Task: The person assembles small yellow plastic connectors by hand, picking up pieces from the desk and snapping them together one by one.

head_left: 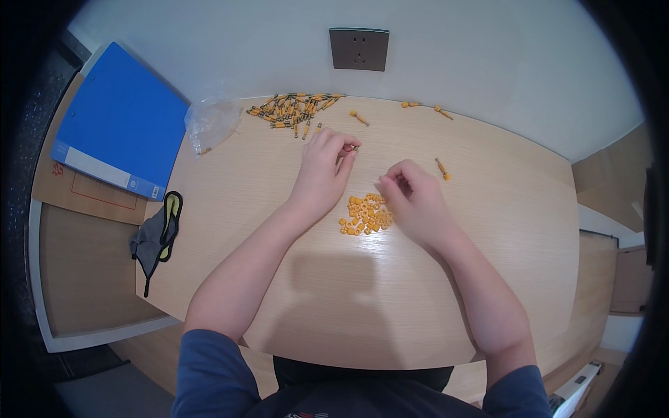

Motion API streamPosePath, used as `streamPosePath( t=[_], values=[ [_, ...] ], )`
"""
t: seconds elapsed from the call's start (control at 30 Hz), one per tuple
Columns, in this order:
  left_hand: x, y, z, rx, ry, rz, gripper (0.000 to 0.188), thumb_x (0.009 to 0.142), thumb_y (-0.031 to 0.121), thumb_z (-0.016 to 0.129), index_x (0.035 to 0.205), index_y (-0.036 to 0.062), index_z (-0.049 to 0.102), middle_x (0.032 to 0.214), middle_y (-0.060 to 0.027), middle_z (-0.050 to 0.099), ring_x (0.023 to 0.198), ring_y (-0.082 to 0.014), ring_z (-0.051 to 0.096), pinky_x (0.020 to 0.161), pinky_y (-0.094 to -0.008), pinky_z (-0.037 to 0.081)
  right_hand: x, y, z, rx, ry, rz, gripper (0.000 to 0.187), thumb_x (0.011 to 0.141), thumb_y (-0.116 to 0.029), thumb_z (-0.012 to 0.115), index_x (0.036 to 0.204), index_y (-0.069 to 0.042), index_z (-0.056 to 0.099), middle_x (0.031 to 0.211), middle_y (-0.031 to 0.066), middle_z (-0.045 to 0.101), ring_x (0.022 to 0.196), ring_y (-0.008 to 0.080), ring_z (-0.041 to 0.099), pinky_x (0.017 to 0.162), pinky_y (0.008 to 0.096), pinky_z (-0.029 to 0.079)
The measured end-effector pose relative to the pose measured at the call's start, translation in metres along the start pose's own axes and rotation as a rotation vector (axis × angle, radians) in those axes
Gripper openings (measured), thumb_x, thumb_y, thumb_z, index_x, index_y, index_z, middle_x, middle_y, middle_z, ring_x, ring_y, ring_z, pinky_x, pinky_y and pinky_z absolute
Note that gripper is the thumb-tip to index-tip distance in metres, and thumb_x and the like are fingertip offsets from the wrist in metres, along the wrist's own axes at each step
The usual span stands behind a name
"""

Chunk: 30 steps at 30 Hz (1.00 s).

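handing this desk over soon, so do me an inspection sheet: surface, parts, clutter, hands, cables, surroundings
Surface: pale wood-grain table, shadow across the near part
Parts: pile of yellow-and-dark pins at far left; small yellow pieces clustered mid-table; four pins with wider yellow ends lying apart
Clutter: clear plastic bag, grey fabric item, blue binder, all leftward
Hands: left hand pinches a small piece; right hand beside the cluster, grip unclear
Cables: nothing seen
Surroundings: pale wall, dark socket plate
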State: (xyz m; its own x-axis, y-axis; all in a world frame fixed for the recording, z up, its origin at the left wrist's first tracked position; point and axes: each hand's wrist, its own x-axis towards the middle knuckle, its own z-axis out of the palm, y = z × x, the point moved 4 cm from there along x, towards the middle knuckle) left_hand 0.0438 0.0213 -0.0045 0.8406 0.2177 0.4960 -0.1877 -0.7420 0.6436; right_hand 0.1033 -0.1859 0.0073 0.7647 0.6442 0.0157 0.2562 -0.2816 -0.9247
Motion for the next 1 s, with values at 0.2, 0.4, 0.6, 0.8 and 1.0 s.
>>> streamPosePath(
  t=[0.2, 0.4, 0.6, 0.8, 1.0],
  values=[
    [0.002, 0.009, -0.001, -0.366, -0.152, -0.275, 0.012, 0.107, 0.003, 0.078, 0.116, 0.0041, 0.07, 0.109, -0.0029, 0.071, 0.09, -0.0092, 0.066, 0.081, -0.0285, 0.055, 0.003, 0.013, -0.005, 0.304, 0.133, -0.064, 0.011, 0.113, -0.009, 0.075, 0.119, 0.0, 0.073, 0.1, 0.0038, 0.073, 0.089, 0.0096, 0.066, 0.08, 0.0279, 0.057],
    [-0.003, 0.012, 0.005, -0.762, -0.227, -0.395, 0.016, 0.103, 0.004, 0.083, 0.109, 0.0077, 0.068, 0.103, 0.0034, 0.07, 0.09, -0.0038, 0.057, 0.083, -0.0242, 0.051, 0.004, 0.016, -0.004, 0.546, 0.119, 0.036, 0.019, 0.112, -0.001, 0.072, 0.13, 0.003, 0.073, 0.114, 0.0088, 0.078, 0.106, 0.0123, 0.074, 0.089, 0.0278, 0.059],
    [-0.002, 0.014, 0.005, -0.783, -0.335, -0.473, 0.015, 0.106, 0.002, 0.082, 0.112, 0.0034, 0.068, 0.11, -0.0057, 0.077, 0.101, -0.0091, 0.072, 0.085, -0.0262, 0.059, 0.003, 0.009, -0.002, 0.664, 0.076, 0.023, 0.018, 0.111, 0.0, 0.074, 0.128, 0.004, 0.072, 0.117, 0.0113, 0.077, 0.108, 0.0144, 0.074, 0.091, 0.0289, 0.061],
    [0.001, 0.018, 0.005, -0.808, -0.184, -0.427, 0.018, 0.111, 0.005, 0.077, 0.128, -0.0014, 0.074, 0.108, -0.0065, 0.077, 0.109, -0.0131, 0.076, 0.092, -0.0265, 0.062, 0.003, 0.007, 0.002, 0.58, 0.017, 0.007, 0.018, 0.11, 0.0, 0.075, 0.127, 0.003, 0.071, 0.115, 0.0086, 0.076, 0.107, 0.0131, 0.072, 0.094, 0.0296, 0.06],
    [0.003, 0.018, 0.001, -0.499, -0.154, -0.248, 0.009, 0.111, 0.007, 0.077, 0.117, 0.0, 0.079, 0.112, -0.0044, 0.074, 0.102, -0.0102, 0.07, 0.088, -0.0255, 0.056, 0.004, 0.016, 0.001, 0.55, 0.037, -0.017, 0.017, 0.108, 0.001, 0.076, 0.124, 0.002, 0.072, 0.112, 0.0046, 0.073, 0.106, 0.0121, 0.068, 0.096, 0.0301, 0.058]
  ],
)
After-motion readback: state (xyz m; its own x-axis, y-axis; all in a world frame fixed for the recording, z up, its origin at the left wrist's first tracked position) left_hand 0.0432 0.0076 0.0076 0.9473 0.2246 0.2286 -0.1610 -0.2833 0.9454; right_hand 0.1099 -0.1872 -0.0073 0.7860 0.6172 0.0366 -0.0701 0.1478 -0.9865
